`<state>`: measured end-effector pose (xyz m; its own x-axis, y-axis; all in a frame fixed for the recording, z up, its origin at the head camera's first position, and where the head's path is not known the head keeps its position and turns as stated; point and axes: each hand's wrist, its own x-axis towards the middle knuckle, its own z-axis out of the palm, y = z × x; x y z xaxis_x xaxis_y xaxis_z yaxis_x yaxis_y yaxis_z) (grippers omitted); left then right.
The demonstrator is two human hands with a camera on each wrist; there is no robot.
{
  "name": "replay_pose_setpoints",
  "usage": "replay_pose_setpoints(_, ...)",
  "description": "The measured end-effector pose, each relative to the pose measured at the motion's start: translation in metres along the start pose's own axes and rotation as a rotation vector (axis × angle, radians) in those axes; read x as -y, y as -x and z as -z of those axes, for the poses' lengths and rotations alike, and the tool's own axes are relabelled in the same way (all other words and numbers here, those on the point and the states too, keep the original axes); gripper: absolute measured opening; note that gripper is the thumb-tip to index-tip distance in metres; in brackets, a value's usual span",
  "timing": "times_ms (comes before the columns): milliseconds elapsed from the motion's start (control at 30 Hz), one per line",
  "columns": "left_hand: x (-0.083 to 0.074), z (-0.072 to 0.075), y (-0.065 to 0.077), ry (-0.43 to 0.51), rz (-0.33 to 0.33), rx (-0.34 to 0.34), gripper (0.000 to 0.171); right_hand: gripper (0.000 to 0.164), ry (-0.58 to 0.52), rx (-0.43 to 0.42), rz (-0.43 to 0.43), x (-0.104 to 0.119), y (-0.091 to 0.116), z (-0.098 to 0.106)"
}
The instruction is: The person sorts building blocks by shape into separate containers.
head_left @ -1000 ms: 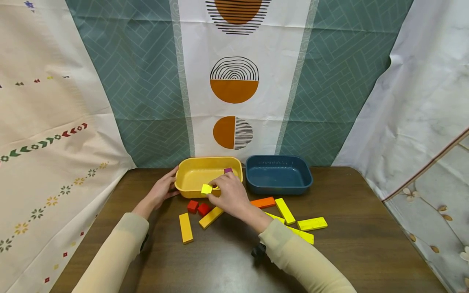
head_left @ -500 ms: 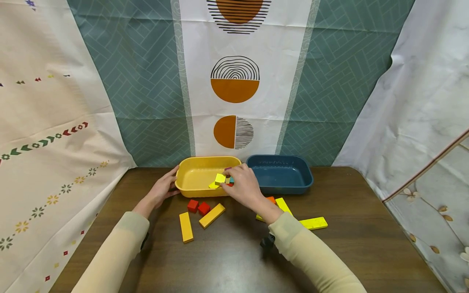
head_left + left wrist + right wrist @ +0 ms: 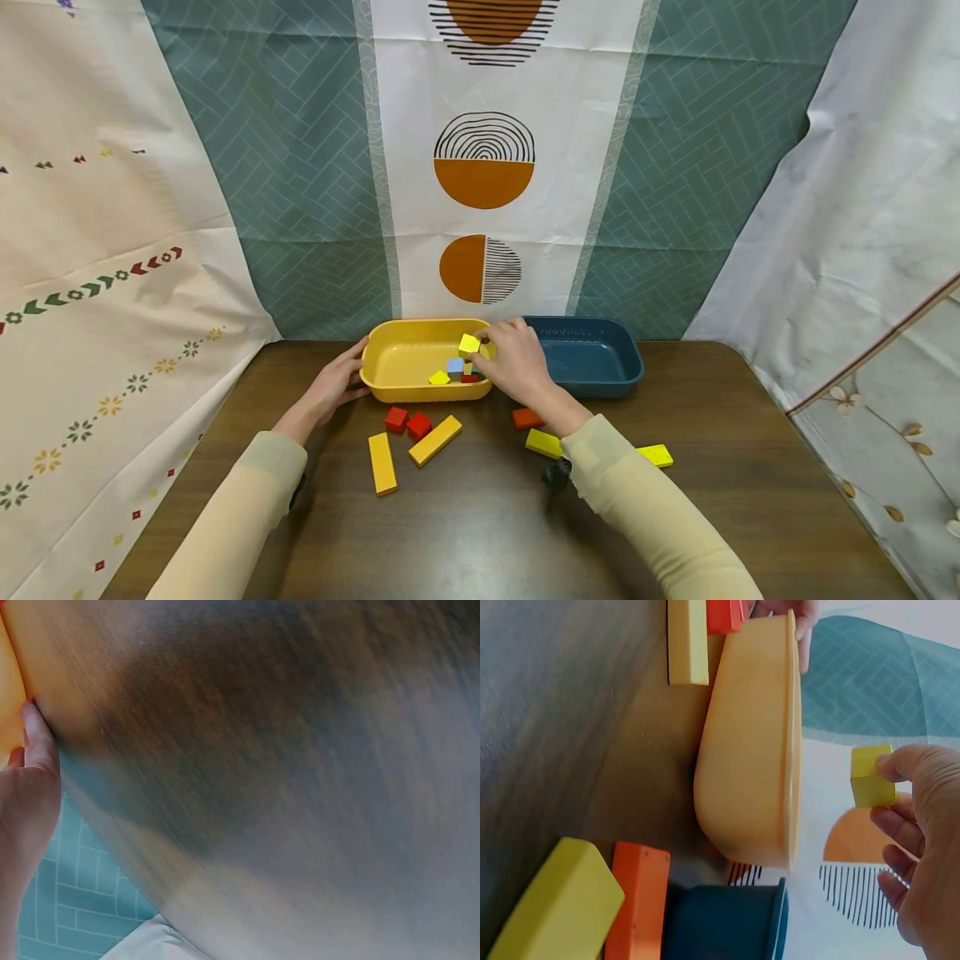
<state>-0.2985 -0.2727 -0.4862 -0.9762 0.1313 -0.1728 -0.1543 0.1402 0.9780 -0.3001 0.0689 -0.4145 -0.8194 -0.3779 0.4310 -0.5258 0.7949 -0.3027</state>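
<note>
My right hand (image 3: 517, 358) pinches a small yellow cube (image 3: 469, 345) between thumb and fingers. In the head view it overlaps the right end of the yellow bin (image 3: 390, 394); the right wrist view shows the cube (image 3: 873, 777) up above the rim. Inside the bin lie a blue cube (image 3: 455, 367), a yellow piece (image 3: 439, 378) and a red piece (image 3: 469, 378), with others partly hidden by my hand. At the bin's left end rests my left hand (image 3: 330, 392), its fingers extended against the outer wall, as the left wrist view also shows.
A dark blue bin (image 3: 600, 389) stands right of the yellow one. In front lie two red cubes (image 3: 419, 426) and two orange-yellow blocks (image 3: 382, 464). An orange block (image 3: 527, 418) and yellow blocks (image 3: 543, 443) lie to the right, partly behind my right arm. A cloth hangs behind the table.
My right hand has moved right and slightly back with the yellow cube, now over the right part of the yellow bin. The blue cube has come into view. My left hand stays at the bin.
</note>
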Motion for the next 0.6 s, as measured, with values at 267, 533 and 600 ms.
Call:
replay_pose_setpoints(267,0.000,0.002,0.000,0.015,0.002,0.009,0.058,0.033,0.026,0.010,-0.033,-0.007,-0.009,0.002)
replay_pose_setpoints(533,0.000,0.002,0.000,0.024,0.002,0.007,0.058,0.033,0.045,0.038,-0.056,-0.012,-0.019,0.001)
replay_pose_setpoints(600,-0.001,0.001,0.001,0.020,-0.004,0.009,0.058,0.032,0.055,0.043,-0.061,-0.013,-0.022,0.001)
